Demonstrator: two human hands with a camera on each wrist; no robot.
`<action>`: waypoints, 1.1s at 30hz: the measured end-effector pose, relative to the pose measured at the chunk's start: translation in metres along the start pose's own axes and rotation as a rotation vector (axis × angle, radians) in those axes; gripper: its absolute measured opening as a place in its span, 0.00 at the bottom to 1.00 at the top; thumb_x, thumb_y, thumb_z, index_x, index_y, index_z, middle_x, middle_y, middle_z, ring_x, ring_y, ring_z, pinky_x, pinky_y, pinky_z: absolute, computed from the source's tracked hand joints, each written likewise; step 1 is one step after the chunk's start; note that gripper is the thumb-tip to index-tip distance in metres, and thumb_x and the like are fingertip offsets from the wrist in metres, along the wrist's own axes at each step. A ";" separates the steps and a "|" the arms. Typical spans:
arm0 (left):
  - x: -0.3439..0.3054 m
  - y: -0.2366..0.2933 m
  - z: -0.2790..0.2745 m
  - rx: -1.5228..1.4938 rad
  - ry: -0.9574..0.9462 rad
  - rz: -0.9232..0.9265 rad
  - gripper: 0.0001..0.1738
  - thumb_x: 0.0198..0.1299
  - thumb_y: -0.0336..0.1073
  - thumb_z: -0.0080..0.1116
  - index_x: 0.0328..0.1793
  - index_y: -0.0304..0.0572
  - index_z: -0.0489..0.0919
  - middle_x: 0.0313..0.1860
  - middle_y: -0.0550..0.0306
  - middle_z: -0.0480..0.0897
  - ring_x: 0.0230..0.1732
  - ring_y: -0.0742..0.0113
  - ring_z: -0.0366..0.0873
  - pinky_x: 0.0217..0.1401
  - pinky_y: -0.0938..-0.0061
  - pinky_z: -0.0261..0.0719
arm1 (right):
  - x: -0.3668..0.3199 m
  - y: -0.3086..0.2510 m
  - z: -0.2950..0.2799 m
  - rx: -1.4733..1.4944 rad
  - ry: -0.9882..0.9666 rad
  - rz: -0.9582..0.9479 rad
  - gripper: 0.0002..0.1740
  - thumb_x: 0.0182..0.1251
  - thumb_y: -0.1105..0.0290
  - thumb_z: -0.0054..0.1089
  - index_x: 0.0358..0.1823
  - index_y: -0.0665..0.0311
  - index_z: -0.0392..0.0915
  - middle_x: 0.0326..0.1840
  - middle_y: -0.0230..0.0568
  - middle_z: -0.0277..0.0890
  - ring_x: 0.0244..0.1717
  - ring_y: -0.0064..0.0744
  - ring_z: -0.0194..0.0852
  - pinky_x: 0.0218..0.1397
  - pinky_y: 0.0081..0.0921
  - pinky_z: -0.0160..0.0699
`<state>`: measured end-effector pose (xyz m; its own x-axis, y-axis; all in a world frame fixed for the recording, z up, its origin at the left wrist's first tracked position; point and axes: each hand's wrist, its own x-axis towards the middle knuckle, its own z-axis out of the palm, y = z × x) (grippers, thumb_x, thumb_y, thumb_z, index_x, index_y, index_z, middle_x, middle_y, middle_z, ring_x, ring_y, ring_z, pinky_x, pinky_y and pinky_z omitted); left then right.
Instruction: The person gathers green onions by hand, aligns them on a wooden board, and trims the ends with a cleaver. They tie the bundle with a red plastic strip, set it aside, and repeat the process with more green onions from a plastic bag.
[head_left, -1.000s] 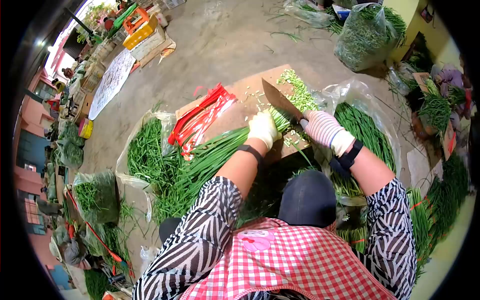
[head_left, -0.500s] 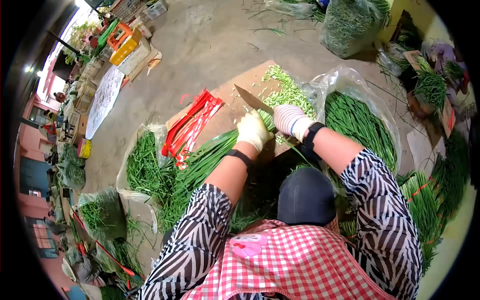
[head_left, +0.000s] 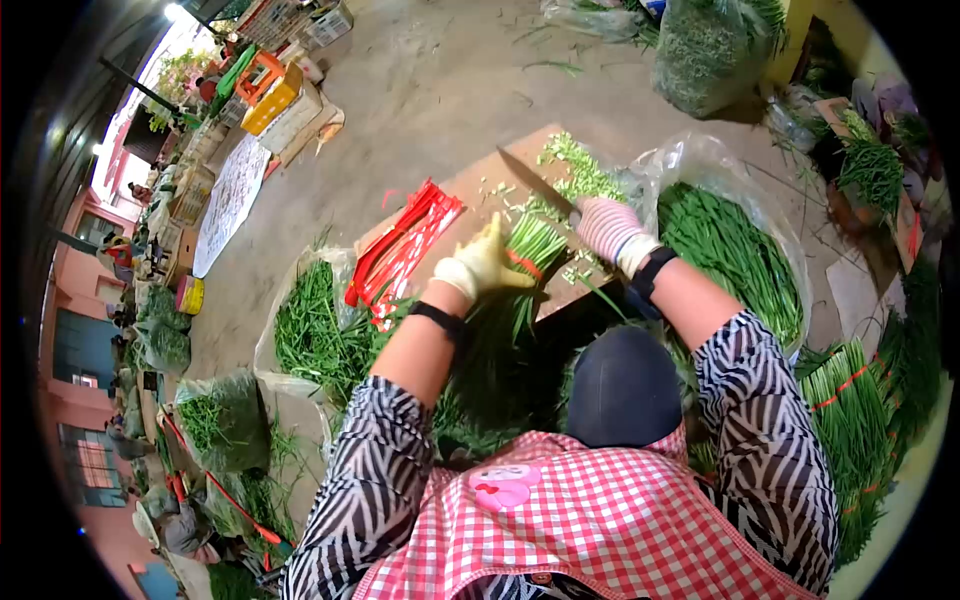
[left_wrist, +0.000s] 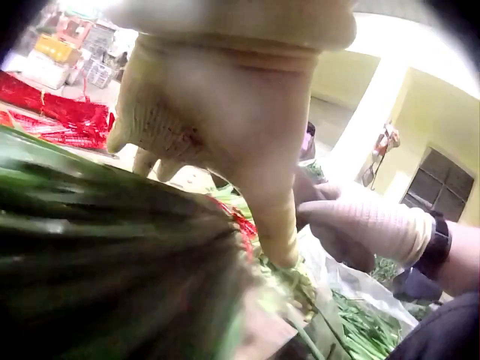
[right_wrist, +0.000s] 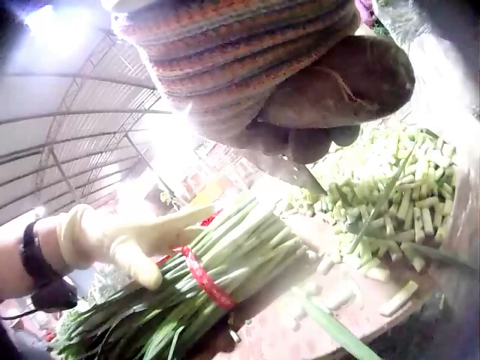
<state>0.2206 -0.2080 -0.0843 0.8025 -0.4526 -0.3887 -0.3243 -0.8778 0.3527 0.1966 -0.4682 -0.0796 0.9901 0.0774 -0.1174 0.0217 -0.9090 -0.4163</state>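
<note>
A bundle of green stalks (head_left: 535, 240), tied with a red band (right_wrist: 205, 277), lies on the brown board (head_left: 478, 190), its leaves hanging toward the person. My gloved left hand (head_left: 480, 262) is beside the bundle with thumb and fingers spread; in the right wrist view that hand (right_wrist: 127, 238) reaches along the leafy side of the band. My right hand (head_left: 612, 230), in a striped glove, grips a knife (head_left: 535, 180) whose blade points up and left over the board. Cut pieces (right_wrist: 375, 195) lie heaped beyond the knife. Red ties (head_left: 405, 245) lie at the board's left.
Plastic bags of greens stand left (head_left: 318, 320) and right (head_left: 725, 260) of the board. A large full bag (head_left: 710, 60) is at the back right. Banded bundles (head_left: 848, 400) lie at the far right. Crates (head_left: 272, 105) and a white sheet (head_left: 230, 200) are at the back left.
My left hand has loosened from the stalks and moved left, fingers spreading; the red band now shows. The leaves have swung from the left toward the person. My right hand still grips the knife.
</note>
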 end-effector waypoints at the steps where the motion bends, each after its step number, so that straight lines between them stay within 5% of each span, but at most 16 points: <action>1: -0.007 -0.008 -0.004 0.034 -0.055 -0.038 0.89 0.36 0.73 0.82 0.91 0.34 0.37 0.87 0.36 0.59 0.88 0.44 0.54 0.87 0.38 0.48 | 0.000 0.002 -0.001 0.004 0.046 -0.038 0.19 0.74 0.61 0.53 0.58 0.63 0.81 0.45 0.60 0.86 0.46 0.62 0.86 0.52 0.52 0.85; 5: -0.017 -0.025 0.031 -0.003 0.006 -0.072 0.88 0.37 0.76 0.80 0.90 0.32 0.40 0.83 0.34 0.67 0.85 0.42 0.61 0.87 0.46 0.51 | 0.006 0.007 0.008 -0.105 0.219 -0.204 0.29 0.67 0.70 0.57 0.71 0.61 0.72 0.38 0.58 0.86 0.38 0.60 0.86 0.43 0.51 0.86; 7: -0.021 -0.020 0.030 -0.020 0.057 -0.072 0.83 0.36 0.72 0.81 0.90 0.34 0.47 0.79 0.32 0.71 0.80 0.39 0.68 0.81 0.59 0.67 | 0.013 0.014 0.027 -0.295 0.221 -0.243 0.32 0.64 0.72 0.59 0.72 0.62 0.71 0.36 0.56 0.85 0.36 0.58 0.87 0.39 0.50 0.85; 11: -0.023 -0.024 0.031 -0.069 0.091 -0.068 0.78 0.38 0.68 0.82 0.88 0.33 0.53 0.76 0.30 0.73 0.78 0.39 0.71 0.80 0.58 0.70 | 0.017 0.009 0.038 -0.461 0.014 -0.185 0.35 0.58 0.75 0.65 0.70 0.64 0.72 0.40 0.56 0.85 0.41 0.53 0.88 0.42 0.45 0.87; 12: -0.022 -0.026 0.033 -0.077 0.100 -0.058 0.77 0.38 0.68 0.82 0.88 0.33 0.54 0.76 0.29 0.73 0.77 0.38 0.71 0.79 0.59 0.70 | 0.019 0.009 0.043 -0.474 0.130 -0.288 0.30 0.55 0.75 0.67 0.63 0.66 0.79 0.46 0.57 0.85 0.46 0.54 0.87 0.50 0.46 0.87; 13: -0.021 -0.027 0.035 -0.083 0.102 -0.058 0.77 0.38 0.68 0.82 0.88 0.33 0.54 0.76 0.29 0.73 0.77 0.38 0.71 0.80 0.58 0.70 | 0.028 0.000 0.047 -0.175 0.460 -0.522 0.21 0.56 0.75 0.64 0.54 0.64 0.85 0.50 0.55 0.86 0.48 0.56 0.86 0.55 0.48 0.84; 15: -0.020 -0.026 0.034 -0.090 0.108 -0.055 0.76 0.38 0.67 0.82 0.88 0.34 0.55 0.76 0.29 0.73 0.77 0.38 0.72 0.80 0.58 0.70 | 0.009 -0.044 0.018 -0.323 0.190 -0.460 0.14 0.63 0.70 0.60 0.48 0.61 0.89 0.44 0.53 0.88 0.48 0.55 0.88 0.52 0.46 0.87; 16: -0.023 -0.024 0.032 -0.112 0.094 -0.054 0.76 0.39 0.67 0.81 0.88 0.34 0.55 0.76 0.28 0.72 0.77 0.38 0.71 0.80 0.57 0.70 | 0.003 -0.053 0.016 -0.132 0.058 -0.447 0.14 0.62 0.72 0.60 0.47 0.60 0.89 0.42 0.54 0.88 0.46 0.56 0.88 0.52 0.47 0.87; 20: -0.026 -0.021 0.027 -0.081 0.090 -0.063 0.74 0.41 0.68 0.81 0.88 0.37 0.55 0.76 0.29 0.72 0.77 0.37 0.71 0.80 0.55 0.70 | -0.020 -0.092 0.001 -0.233 0.194 -0.519 0.10 0.62 0.69 0.62 0.41 0.63 0.87 0.33 0.57 0.85 0.38 0.55 0.86 0.45 0.48 0.85; 21: -0.026 -0.020 0.026 -0.081 0.086 -0.072 0.73 0.41 0.68 0.80 0.88 0.38 0.56 0.77 0.30 0.72 0.77 0.37 0.71 0.80 0.54 0.70 | -0.022 -0.091 0.002 -0.257 0.227 -0.564 0.16 0.63 0.65 0.63 0.50 0.57 0.88 0.32 0.55 0.83 0.38 0.58 0.83 0.44 0.52 0.82; 23: -0.029 -0.019 0.026 -0.084 0.079 -0.094 0.72 0.42 0.68 0.80 0.88 0.42 0.56 0.77 0.31 0.72 0.78 0.37 0.70 0.80 0.52 0.69 | -0.022 -0.095 0.004 -0.139 0.278 -0.624 0.11 0.63 0.62 0.65 0.37 0.62 0.88 0.31 0.53 0.84 0.37 0.56 0.86 0.44 0.50 0.85; 26: -0.032 -0.015 0.023 -0.065 0.072 -0.113 0.70 0.43 0.67 0.80 0.88 0.43 0.57 0.77 0.32 0.72 0.78 0.38 0.70 0.79 0.51 0.69 | -0.009 -0.083 0.025 -0.353 -0.091 -0.551 0.13 0.64 0.59 0.67 0.39 0.61 0.89 0.32 0.52 0.83 0.38 0.57 0.84 0.45 0.50 0.83; 33: -0.035 -0.020 0.027 -0.091 0.104 -0.084 0.69 0.44 0.67 0.80 0.87 0.42 0.59 0.76 0.33 0.73 0.77 0.38 0.71 0.79 0.52 0.70 | 0.003 -0.060 0.052 -0.251 0.006 -0.618 0.10 0.64 0.63 0.65 0.40 0.60 0.89 0.34 0.51 0.85 0.39 0.56 0.84 0.46 0.50 0.84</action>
<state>0.1857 -0.1793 -0.1004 0.8740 -0.3555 -0.3312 -0.2110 -0.8918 0.4003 0.1912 -0.3919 -0.1023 0.7855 0.6136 0.0806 0.6168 -0.7656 -0.1826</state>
